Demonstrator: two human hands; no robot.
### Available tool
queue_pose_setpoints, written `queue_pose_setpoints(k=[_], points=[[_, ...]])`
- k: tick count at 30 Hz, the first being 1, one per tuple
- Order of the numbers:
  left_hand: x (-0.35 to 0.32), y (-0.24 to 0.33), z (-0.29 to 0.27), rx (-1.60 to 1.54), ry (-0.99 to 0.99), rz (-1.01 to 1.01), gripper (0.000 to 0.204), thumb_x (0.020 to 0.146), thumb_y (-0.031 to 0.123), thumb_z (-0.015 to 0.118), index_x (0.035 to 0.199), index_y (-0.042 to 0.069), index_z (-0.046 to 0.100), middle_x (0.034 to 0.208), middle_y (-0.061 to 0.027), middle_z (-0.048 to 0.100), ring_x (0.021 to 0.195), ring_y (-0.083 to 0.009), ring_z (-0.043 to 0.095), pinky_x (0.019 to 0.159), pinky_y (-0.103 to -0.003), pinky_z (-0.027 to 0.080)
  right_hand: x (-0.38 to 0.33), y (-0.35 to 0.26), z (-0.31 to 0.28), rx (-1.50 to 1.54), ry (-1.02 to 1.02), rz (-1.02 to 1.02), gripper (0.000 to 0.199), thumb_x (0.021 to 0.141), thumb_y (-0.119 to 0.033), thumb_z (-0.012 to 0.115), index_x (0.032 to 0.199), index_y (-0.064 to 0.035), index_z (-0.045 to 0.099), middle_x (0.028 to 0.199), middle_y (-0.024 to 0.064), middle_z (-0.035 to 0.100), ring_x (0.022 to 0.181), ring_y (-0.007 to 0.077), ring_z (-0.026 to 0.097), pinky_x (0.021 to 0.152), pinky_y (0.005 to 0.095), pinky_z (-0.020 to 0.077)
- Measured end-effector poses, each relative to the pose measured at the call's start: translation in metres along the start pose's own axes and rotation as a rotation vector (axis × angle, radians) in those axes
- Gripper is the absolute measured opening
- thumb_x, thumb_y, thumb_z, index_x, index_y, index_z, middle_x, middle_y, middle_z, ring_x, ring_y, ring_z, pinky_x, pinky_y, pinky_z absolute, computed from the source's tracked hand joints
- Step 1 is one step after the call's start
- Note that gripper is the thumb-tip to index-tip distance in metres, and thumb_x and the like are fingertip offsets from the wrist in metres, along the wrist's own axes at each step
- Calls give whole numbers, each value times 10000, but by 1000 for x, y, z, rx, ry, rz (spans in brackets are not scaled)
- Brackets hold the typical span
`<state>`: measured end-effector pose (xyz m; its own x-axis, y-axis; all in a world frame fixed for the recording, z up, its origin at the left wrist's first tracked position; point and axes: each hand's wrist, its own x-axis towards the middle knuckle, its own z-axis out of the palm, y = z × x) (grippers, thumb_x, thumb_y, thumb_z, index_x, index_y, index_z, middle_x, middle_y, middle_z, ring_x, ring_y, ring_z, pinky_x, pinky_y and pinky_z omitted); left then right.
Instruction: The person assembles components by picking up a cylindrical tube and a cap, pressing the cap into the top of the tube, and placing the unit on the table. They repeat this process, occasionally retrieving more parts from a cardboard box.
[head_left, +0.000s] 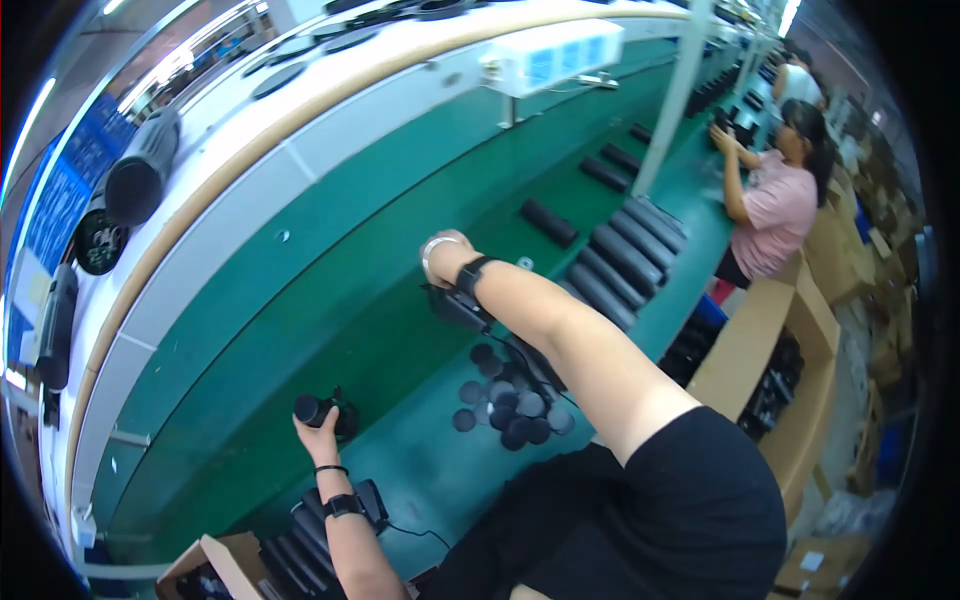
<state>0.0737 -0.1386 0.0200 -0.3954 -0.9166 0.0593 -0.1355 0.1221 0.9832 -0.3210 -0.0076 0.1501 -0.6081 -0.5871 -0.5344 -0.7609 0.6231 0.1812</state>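
Note:
My left hand [318, 434] is closed around a black cylindrical part [311, 408] with a round flat end. A wider dark piece with a small projection shows beside the fingers, but I cannot tell whether it is joined on. Farther forward, my right hand [449, 248] reaches over the green belt [375, 330]. A pale, shiny ring [431, 257] shows at that hand. The fingers are mostly hidden, so their grip is unclear. Below the right forearm, a heap of black discs [508, 403] lies on the bench. Both wrists carry dark straps with small black devices and cables.
Black cylinders [622, 252] lie in a row right of my right arm; a loose cylinder [549, 222] rests on the belt. Cardboard boxes [765, 350] stand at right and lower left. Beyond the belt runs a curved shelf [330, 110]. A person [780, 195] works farther along.

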Motion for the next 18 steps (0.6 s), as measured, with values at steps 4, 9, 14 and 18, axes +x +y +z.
queue_pose_setpoints(k=[4,9,14,18], points=[[5,-21,0,49,50,22,660,654,10,826,1217,-8,483,1116,-86,590,1008,-189,577,923,-337,451,13,-1,27,11,35,28,305,638,-141,770,942,-142,744,922,3,717,767,201,698,529,401,560],[10,-42,-19,48,91,76,689,642,44,844,1224,-15,480,1122,-100,596,1018,-198,579,934,-349,458,10,-8,16,-18,-24,-77,481,632,-295,829,1069,-126,720,1134,75,685,1053,253,654,865,383,529],[24,-20,-22,71,121,65,686,654,101,862,1217,-30,494,1122,-96,596,1028,-188,571,927,-327,453,-49,31,-10,248,246,-261,599,603,-440,815,1030,-47,667,1091,179,665,1058,325,620,894,416,496],[42,-46,-66,66,187,64,692,660,95,860,1222,-36,479,1115,-99,590,1009,-189,570,918,-323,452,-69,-14,-1,667,432,-431,355,685,-389,767,810,-69,678,928,144,681,874,305,657,757,398,523]])
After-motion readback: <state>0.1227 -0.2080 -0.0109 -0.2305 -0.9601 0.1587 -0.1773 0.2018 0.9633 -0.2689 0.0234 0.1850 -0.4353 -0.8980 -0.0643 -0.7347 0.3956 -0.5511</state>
